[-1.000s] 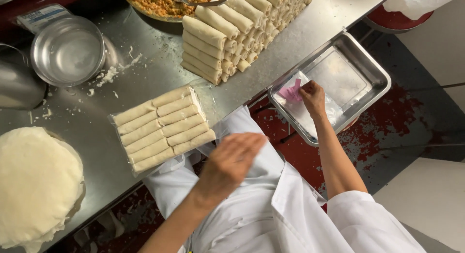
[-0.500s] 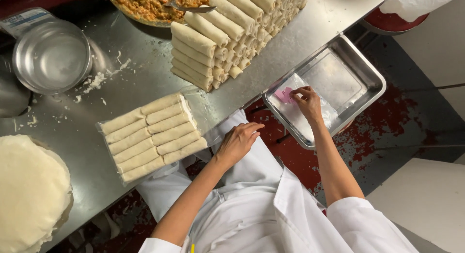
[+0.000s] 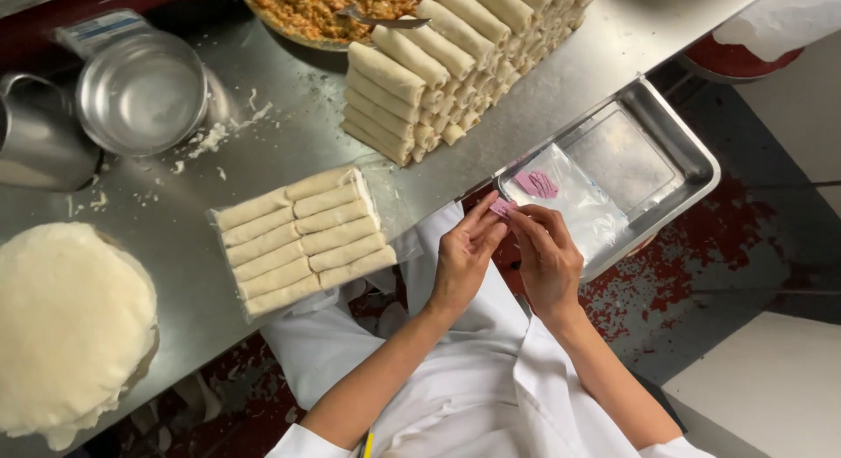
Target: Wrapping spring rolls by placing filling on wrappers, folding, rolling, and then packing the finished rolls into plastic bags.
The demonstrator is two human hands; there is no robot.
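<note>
- Counter [image 3: 289, 142] of steel runs from far right to near left, dusted with crumbs, and bears a stack of loose rolls [image 3: 455, 55] at its far edge.
- Round stack of pale wrappers [image 3: 61, 326] sits at the near left.
- Clear pack of rolls [image 3: 302, 239] lies flat near the counter's front edge, untouched now; half a second ago the left hand hung over the lap beside it.
- Metal tray [image 3: 674, 151] stands right of the counter, with a clear bag of pink slips [image 3: 561, 191] in it.
- Left hand [image 3: 464, 256] has risen to meet the right hand [image 3: 547, 261], which has come back out of the tray.
- Small pink slip [image 3: 503, 208] is pinched between the fingertips of both hands, just near the tray's corner; it looks freshly picked out and ready to be handled.
</note>
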